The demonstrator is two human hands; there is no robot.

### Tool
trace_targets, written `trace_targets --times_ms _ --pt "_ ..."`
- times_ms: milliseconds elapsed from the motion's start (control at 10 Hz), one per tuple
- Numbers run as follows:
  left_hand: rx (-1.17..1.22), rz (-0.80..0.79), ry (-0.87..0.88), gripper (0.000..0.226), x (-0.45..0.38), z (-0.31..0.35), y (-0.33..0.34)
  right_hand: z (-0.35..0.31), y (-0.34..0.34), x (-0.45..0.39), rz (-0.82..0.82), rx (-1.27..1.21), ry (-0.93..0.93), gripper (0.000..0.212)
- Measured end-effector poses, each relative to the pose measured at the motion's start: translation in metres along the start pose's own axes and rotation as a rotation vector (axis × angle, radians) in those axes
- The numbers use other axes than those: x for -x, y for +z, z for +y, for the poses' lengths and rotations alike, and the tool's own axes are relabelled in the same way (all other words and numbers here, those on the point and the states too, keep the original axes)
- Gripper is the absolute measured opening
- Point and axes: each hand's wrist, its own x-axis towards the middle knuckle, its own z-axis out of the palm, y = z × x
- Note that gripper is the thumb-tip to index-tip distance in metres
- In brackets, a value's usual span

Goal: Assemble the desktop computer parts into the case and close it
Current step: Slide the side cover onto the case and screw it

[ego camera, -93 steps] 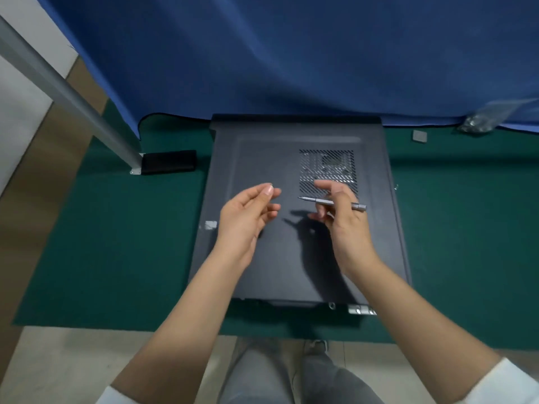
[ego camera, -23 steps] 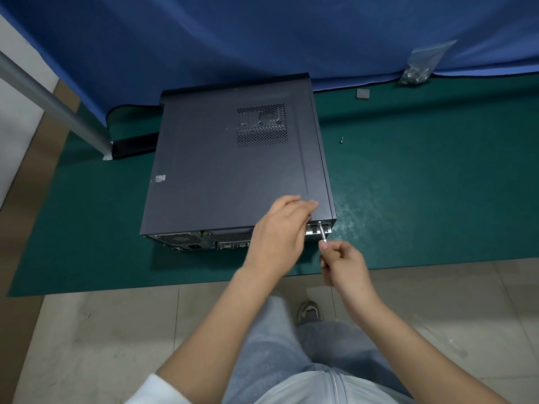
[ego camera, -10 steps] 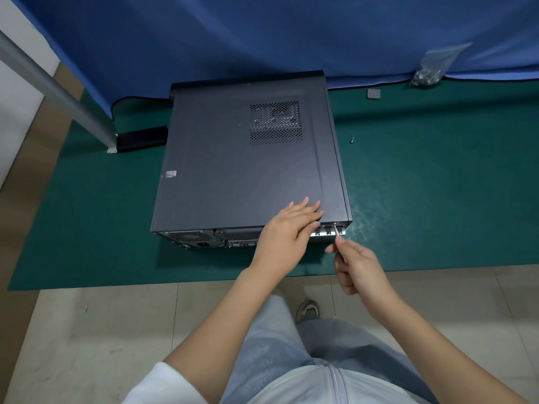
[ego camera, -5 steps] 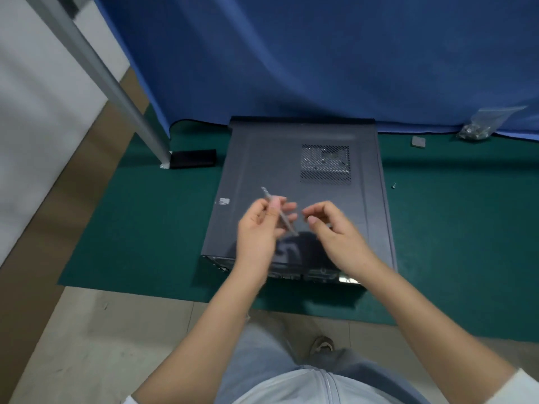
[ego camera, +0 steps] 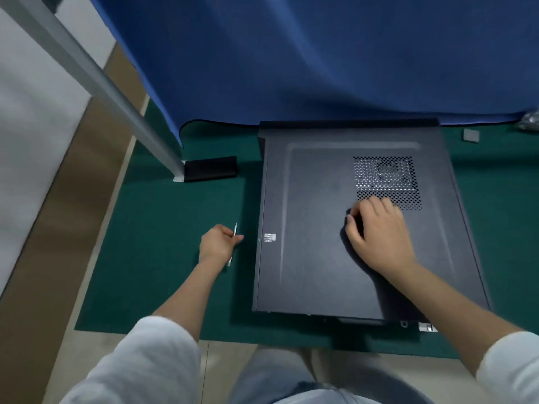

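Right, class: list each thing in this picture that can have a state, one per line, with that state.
computer case: lying flat on the green mat, side panel on, closed
screwdriver: held in the left hand, above the mat
left hand: gripping the screwdriver
right hand: resting on the case panel, holding nothing
black box: lying on the mat

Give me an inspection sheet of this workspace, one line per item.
Surface: green mat on tiled floor.
Job's things: dark grey metal computer case lying flat, side panel on; slim silver screwdriver.
Clutter: black rectangular block; small grey square pad; clear bag at the right edge, contents unclear.
Grippers: left hand holds the screwdriver over the mat; right hand rests on the panel, fingers curled.
Cables: nothing seen.
Surroundings: blue curtain; grey metal pole.
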Motion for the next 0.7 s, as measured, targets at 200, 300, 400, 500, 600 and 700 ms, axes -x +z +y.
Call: trace_targets --times_ms 200,300,400,500,600,700 --pt "-0.071 0.031 -0.030 0.024 -0.032 -0.005 0.030 -0.001 0.001 -0.003 0.033 -0.007 -0.011 0.023" --pt "-0.060 0.064 -0.051 0.024 -0.037 -0.007 0.036 -0.001 -0.001 -0.003 0.027 -0.009 -0.010 0.022" --pt "-0.066 0.066 -0.062 0.029 -0.041 -0.009 0.037 -0.001 -0.001 -0.003 0.017 -0.010 -0.005 0.022" --pt "-0.051 0.059 -0.071 0.040 -0.038 -0.007 0.033 -0.001 -0.001 -0.004 0.012 -0.018 -0.003 0.022" --pt "-0.015 0.065 -0.086 0.050 -0.035 -0.006 0.030 0.000 -0.001 -0.003 0.016 -0.021 -0.013 0.021" --pt "0.034 0.098 -0.026 0.041 -0.021 0.005 0.022 0.000 -0.001 -0.004 0.018 -0.029 -0.011 0.017"
